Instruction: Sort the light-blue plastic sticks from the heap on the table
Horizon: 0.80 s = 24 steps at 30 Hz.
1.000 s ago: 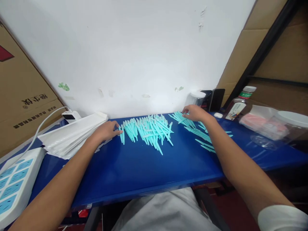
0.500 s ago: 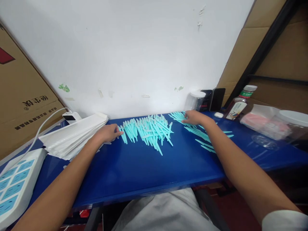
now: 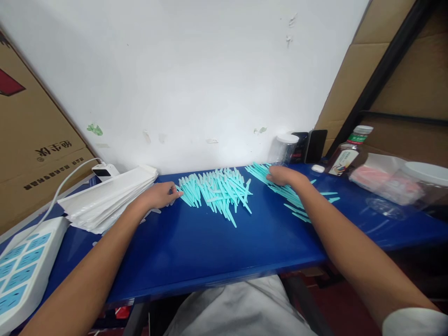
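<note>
- Turquoise sticks [image 3: 191, 191] are forming a bunch just left of the central heap [image 3: 227, 191]; the left hand [image 3: 161, 195] is meeting the bunch's outer edge, thumb and fingers standing close together, though I cannot tell whether a stick is caught between them.
- Right of the heap, the right hand [image 3: 282, 176] is bending over a spread row [image 3: 285, 191] of similar sticks; its fingertips are partly hiding, so I cannot tell whether it is gripping any.
- Left of the heap, the bunch's long axes are running toward the person, near ends slanting right; in the heap, sticks are crossing, most pointing toward the person; right of it, they are lying more slantwise.
- Left of the heap, white packets [image 3: 112, 198] are lying; beneath it, a blue table [image 3: 210, 247] is extending; behind it, a white wall [image 3: 210, 84] is rising; right of it, a clear jar [image 3: 282, 151] is standing.
</note>
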Tool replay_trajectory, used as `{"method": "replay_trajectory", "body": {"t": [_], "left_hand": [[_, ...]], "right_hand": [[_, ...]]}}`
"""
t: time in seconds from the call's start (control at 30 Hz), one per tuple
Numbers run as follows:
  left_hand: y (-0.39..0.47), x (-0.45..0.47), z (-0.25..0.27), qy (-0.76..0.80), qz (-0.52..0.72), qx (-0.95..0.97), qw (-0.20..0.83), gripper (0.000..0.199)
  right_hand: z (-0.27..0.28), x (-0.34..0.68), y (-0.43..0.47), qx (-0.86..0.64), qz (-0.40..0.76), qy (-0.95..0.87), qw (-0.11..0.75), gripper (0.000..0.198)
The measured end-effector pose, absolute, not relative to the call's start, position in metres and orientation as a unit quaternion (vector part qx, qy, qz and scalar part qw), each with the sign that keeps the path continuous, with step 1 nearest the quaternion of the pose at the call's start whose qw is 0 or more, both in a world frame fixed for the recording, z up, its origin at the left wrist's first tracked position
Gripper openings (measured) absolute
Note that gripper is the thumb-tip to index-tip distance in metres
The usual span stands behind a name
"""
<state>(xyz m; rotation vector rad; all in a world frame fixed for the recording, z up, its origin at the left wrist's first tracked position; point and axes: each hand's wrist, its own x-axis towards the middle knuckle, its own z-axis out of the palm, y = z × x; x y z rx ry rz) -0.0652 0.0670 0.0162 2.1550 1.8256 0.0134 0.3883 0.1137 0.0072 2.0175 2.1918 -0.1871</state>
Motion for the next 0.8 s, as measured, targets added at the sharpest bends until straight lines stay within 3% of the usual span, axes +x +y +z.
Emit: {"method": "replay_trajectory", "body": {"t": [0.17,0.57,0.8], "left_hand": [[0.074,-0.084,0.02,0.621,-0.022,0.769,0.151,0.062],[0.072,-0.086,0.022,0.625,-0.039,0.765,0.154,0.069],[0.074,-0.088,0.02,0.625,-0.041,0.765,0.149,0.071]], "right_hand": [[0.014,0.388,0.108,0.68,-0.06,0.728,0.06,0.035],[0.022,0.414,0.108,0.669,-0.096,0.734,0.063,0.058],[0.02,0.411,0.12,0.723,-0.049,0.688,-0.045,0.055]]}}
